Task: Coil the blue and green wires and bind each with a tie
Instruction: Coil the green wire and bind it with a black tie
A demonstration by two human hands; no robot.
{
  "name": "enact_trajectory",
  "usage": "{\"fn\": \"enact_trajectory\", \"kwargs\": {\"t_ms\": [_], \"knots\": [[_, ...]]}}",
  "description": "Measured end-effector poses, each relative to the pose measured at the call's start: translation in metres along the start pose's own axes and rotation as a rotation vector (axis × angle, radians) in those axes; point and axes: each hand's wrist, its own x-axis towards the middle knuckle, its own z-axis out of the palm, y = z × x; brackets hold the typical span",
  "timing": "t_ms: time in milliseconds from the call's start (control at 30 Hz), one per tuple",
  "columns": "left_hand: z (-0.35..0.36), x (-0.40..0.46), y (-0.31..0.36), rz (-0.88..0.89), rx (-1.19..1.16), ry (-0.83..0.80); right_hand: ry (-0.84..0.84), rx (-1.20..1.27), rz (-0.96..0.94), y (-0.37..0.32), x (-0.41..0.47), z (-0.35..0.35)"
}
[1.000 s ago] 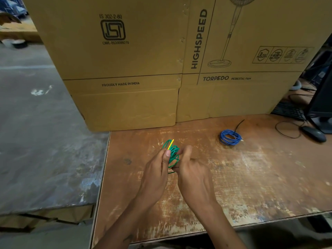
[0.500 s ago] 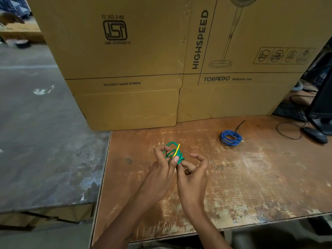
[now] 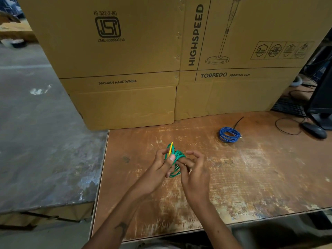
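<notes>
A coil of green wire point(image 3: 178, 155) is held above the worn wooden table point(image 3: 251, 177), between both hands. My left hand point(image 3: 161, 164) pinches the coil together with a yellow tie point(image 3: 170, 150) that sticks up past my thumb. My right hand point(image 3: 194, 168) grips the coil's right side, with index finger and thumb curled over it. A coil of blue wire point(image 3: 229, 134) lies flat on the table at the back right, with a black tie point(image 3: 239, 122) sticking out behind it, away from both hands.
Large cardboard fan boxes point(image 3: 161, 60) stand along the table's back edge. A black mouse point(image 3: 314, 132) with its cable, a keyboard point(image 3: 289, 106) and a monitor point(image 3: 323, 97) sit at the far right. Grey floor point(image 3: 45, 141) lies left of the table.
My right hand's fingers uncurled from a closed grip and now arch over the green coil. The yellow tie shifted slightly as my left hand turned the coil.
</notes>
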Motion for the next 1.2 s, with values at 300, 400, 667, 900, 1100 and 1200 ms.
{"fn": "enact_trajectory", "kwargs": {"t_ms": [300, 400, 667, 900, 1100, 1200], "knots": [[0.004, 0.005, -0.003, -0.013, -0.004, -0.014, -0.074, -0.278, -0.15, 0.006, 0.005, -0.011], [0.009, 0.007, -0.003, -0.019, -0.005, -0.023, -0.108, -0.164, -0.028, 0.005, 0.006, -0.012], [0.011, 0.009, -0.006, -0.038, 0.104, 0.066, -0.136, -0.01, 0.21, -0.002, 0.008, -0.022], [0.0, 0.007, -0.01, -0.014, 0.026, 0.155, -0.252, 0.366, 0.333, -0.005, 0.019, -0.036], [0.006, 0.004, -0.004, 0.039, -0.139, 0.151, -0.307, 0.63, 0.311, 0.001, 0.022, -0.036], [0.007, 0.005, -0.005, 0.018, -0.197, 0.195, -0.361, 0.705, 0.312, 0.009, 0.02, -0.036]]}}
